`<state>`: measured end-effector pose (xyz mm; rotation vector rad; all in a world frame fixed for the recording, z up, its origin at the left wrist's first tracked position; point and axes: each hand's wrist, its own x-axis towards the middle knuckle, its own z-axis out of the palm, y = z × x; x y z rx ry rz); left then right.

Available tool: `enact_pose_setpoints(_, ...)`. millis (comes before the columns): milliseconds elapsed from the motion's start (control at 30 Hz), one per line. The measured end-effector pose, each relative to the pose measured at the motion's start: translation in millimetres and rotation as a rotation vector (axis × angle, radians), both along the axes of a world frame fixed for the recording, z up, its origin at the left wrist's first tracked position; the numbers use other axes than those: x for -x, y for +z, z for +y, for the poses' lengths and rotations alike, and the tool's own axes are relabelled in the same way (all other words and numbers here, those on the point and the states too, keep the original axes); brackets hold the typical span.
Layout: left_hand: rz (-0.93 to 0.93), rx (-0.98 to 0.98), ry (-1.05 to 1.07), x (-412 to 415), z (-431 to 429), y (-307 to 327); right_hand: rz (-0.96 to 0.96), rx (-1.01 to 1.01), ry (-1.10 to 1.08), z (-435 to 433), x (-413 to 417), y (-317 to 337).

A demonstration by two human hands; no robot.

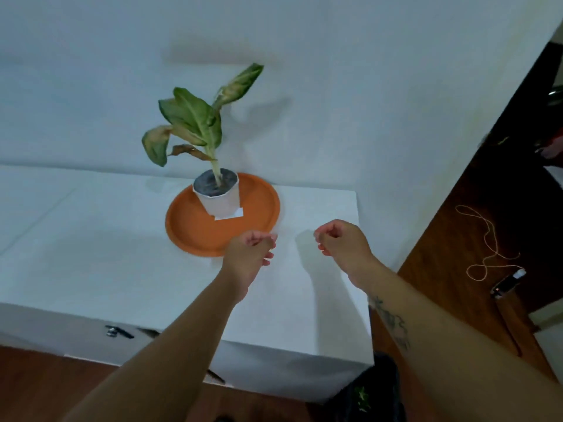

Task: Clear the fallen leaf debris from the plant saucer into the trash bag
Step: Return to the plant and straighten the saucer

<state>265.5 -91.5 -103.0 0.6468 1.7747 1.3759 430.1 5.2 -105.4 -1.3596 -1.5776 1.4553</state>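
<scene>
An orange round saucer (pixel 195 226) lies on the white table, and its bare floor shows no leaf debris. A white pot (pixel 221 199) with a drooping green and yellowing plant (pixel 195 123) stands on the saucer's far part, a white paper scrap at its base. My left hand (pixel 249 254) hovers over the saucer's near right rim with its fingers curled together. My right hand (pixel 341 245) is to the right of the saucer, above the table, fingers curled shut. I see nothing in either hand. A black trash bag (pixel 377 388) with green bits inside sits below the table's near right corner.
The white table (pixel 91 254) meets a white wall behind. Its right edge drops to a brown wooden floor (pixel 457 239), where a loop of string (pixel 487 245) and a small dark device (pixel 507 283) lie. Dark handles (pixel 117 331) show on the table's front.
</scene>
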Motion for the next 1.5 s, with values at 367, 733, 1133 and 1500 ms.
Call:
enact_pose_setpoints(367, 1.038, 0.169, -0.230, 207, -19, -26, -0.097, -0.271, 0.005, -7, 196, 3)
enact_pose_setpoints(733, 1.020, 0.224, -0.538, 261, -18, -52, -0.308, -0.415, 0.053, 11, 254, 2)
enact_pose_setpoints(1133, 1.114, 0.200, -0.592, 271, -6, -52, -0.356, -0.478, -0.176, -13, 253, -10)
enact_pose_setpoints(1500, 1.128, 0.170, -0.638, 279, 3, -53, -0.607, -0.694, -0.189, -32, 216, -27)
